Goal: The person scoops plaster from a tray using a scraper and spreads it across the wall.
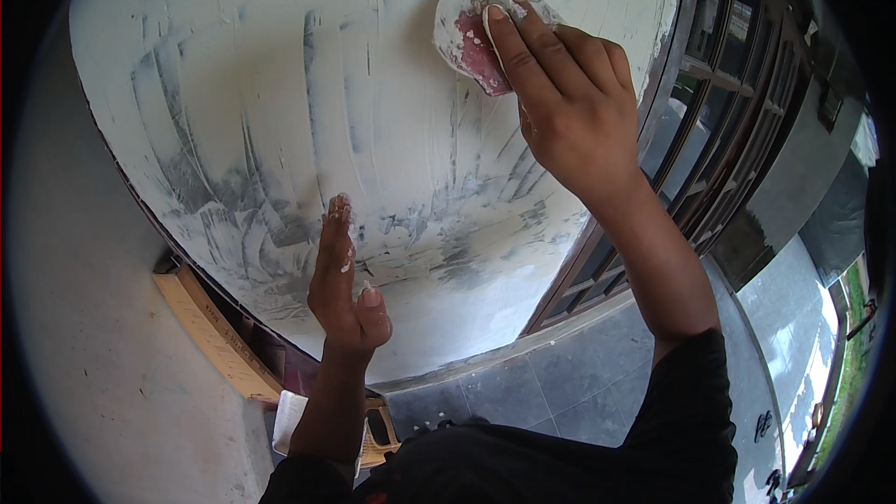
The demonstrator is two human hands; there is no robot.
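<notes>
My right hand (569, 93) is closed on a putty knife (479, 49), a wide flat scraper with a red-pink middle, crusted with white putty. Its blade lies against the upper right part of the wall (261, 65), which is coated in white putty with grey streaks and ridges showing through. Lower and to the left, my left hand (343, 280) is held up in front of the wall, fingers stretched out and thumb apart. White putty sticks to its fingertips and thumb, and nothing shows in it. Whether it touches the wall I cannot tell.
To the right of the wall stands a dark wooden window frame (714, 75) with glass panes. Grey floor tiles (579, 378) run below. At lower left are a long cardboard box (219, 336), a white container (291, 415) and a tan plastic or wooden seat (378, 431).
</notes>
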